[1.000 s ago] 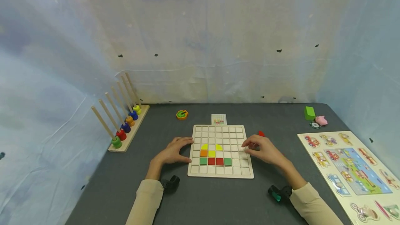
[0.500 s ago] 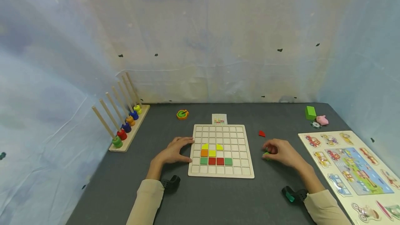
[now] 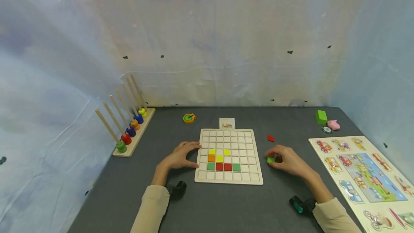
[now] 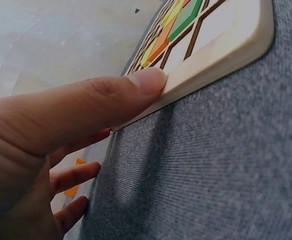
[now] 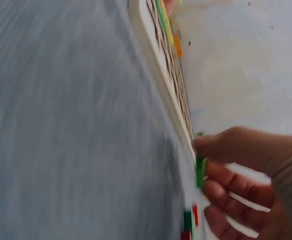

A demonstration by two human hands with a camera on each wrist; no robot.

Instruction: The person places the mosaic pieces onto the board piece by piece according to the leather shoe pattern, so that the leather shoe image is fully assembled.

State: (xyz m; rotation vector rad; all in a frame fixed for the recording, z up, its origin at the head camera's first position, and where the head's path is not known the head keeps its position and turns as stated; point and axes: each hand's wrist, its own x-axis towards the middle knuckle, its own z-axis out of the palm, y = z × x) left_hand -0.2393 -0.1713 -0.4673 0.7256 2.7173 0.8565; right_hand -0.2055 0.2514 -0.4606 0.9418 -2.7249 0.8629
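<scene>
A wooden grid board [image 3: 228,137] lies on the dark table, holding yellow, orange, red and green tiles [image 3: 223,161] in its lower rows. My left hand [image 3: 181,155] rests against the board's left edge, thumb [image 4: 111,97] pressed on the rim [image 4: 220,60], fingers straight. My right hand [image 3: 284,158] is just right of the board and pinches a small green tile [image 3: 271,159] between thumb and fingers; the same green tile [image 5: 200,172] shows edge-on in the right wrist view. A loose red piece [image 3: 271,138] lies beyond that hand.
A peg rack with coloured rings [image 3: 129,132] stands at the left. A green-orange round toy [image 3: 189,118] and a pattern card [image 3: 226,123] lie behind the board. A vehicle puzzle [image 3: 362,172] fills the right side, with a green block [image 3: 321,117] and pink toy [image 3: 333,124] behind it.
My right hand left the board's right side, moved out onto the table, and now comes back toward the board holding a green tile. The left hand has stayed put.
</scene>
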